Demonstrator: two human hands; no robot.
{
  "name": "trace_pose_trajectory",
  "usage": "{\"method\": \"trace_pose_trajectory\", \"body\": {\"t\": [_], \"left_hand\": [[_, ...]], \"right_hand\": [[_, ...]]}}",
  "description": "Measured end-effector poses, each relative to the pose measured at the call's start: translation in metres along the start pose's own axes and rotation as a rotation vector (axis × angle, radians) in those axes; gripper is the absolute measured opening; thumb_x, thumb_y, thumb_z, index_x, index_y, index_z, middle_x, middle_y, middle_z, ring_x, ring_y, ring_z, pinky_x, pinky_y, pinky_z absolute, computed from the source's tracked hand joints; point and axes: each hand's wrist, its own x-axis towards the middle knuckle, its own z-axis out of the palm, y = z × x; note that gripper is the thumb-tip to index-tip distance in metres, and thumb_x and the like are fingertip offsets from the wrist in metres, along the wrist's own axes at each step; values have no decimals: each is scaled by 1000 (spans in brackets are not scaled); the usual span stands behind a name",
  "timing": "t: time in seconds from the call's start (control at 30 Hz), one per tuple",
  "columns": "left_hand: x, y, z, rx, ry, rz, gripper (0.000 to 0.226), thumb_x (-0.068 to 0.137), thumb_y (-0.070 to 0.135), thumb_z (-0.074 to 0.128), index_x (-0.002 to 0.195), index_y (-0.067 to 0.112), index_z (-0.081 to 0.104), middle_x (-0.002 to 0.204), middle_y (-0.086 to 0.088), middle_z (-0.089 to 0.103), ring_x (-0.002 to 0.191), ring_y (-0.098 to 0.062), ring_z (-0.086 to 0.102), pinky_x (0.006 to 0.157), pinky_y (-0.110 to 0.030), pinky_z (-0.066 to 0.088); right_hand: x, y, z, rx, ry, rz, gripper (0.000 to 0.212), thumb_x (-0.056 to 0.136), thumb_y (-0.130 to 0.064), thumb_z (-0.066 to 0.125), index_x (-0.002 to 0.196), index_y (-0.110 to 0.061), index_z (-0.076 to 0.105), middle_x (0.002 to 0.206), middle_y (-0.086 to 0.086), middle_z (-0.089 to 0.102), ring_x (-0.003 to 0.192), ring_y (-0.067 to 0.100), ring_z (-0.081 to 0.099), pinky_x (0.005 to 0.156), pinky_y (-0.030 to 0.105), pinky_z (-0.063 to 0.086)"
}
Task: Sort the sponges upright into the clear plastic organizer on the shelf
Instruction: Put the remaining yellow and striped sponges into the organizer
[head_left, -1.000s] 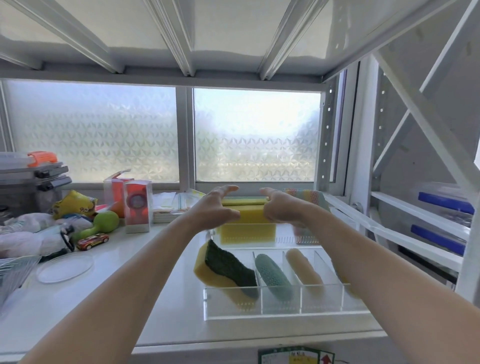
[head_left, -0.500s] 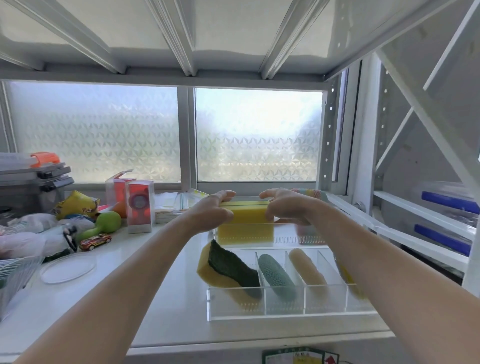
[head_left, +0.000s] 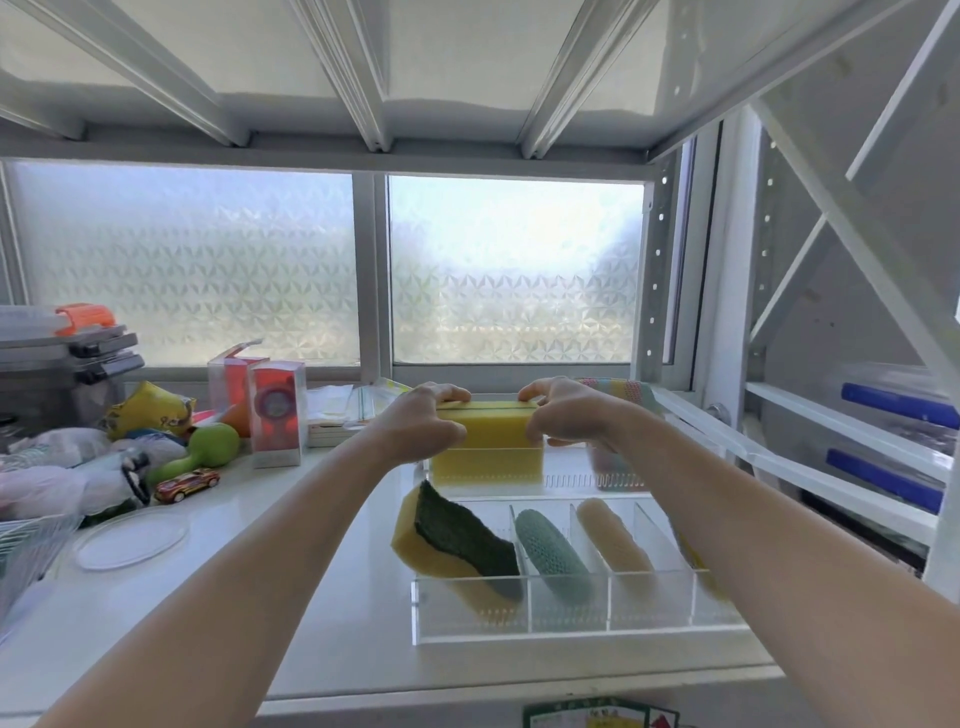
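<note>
A clear plastic organizer (head_left: 571, 631) lies on the white shelf, split by dividers. Its near row holds a yellow sponge with a dark green scrub face (head_left: 457, 540), a teal mesh scrubber (head_left: 553, 556), a beige sponge (head_left: 613, 535) and a yellow one mostly hidden under my right forearm. A large yellow sponge (head_left: 488, 452) stands upright in the far row. My left hand (head_left: 423, 423) grips its left top corner and my right hand (head_left: 569, 413) grips its right top corner. A striped pastel sponge (head_left: 621, 389) stands behind my right hand.
At the left of the shelf lie a green toy (head_left: 208, 449), a red toy car (head_left: 187, 483), a clear round lid (head_left: 130, 538), two red boxed items (head_left: 275, 415) and a wire basket (head_left: 26, 545). A white shelf frame rises on the right.
Both hands have lowered the large yellow sponge slightly into the far row of the organizer and stay on its top corners.
</note>
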Motion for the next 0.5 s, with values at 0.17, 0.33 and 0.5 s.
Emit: {"method": "trace_pose_trajectory", "body": {"t": [0.17,0.33,0.5], "left_hand": [[1,1,-2,18,29,32,57,79,9,58,134,18,48,129,-5,50,106,-17,47,86,-25,38],[4,-3,0,47,61,49,54,78,7,59,131,17,52,133,-6,48,107,-13,43,89,-25,36],[6,-3,3,32,70,33,53,77,6,59,129,18,53,131,-6,47,106,-16,45,86,-26,38]], "right_hand": [[5,2,2,-17,25,-18,61,80,-5,62,137,-14,45,116,7,48,96,19,50,78,26,46],[10,8,3,-54,58,-28,61,80,-8,64,137,-18,44,119,5,46,103,21,50,87,29,46],[10,8,5,-60,66,-43,61,81,-7,63,137,-18,43,117,5,44,99,20,50,83,28,47]]}}
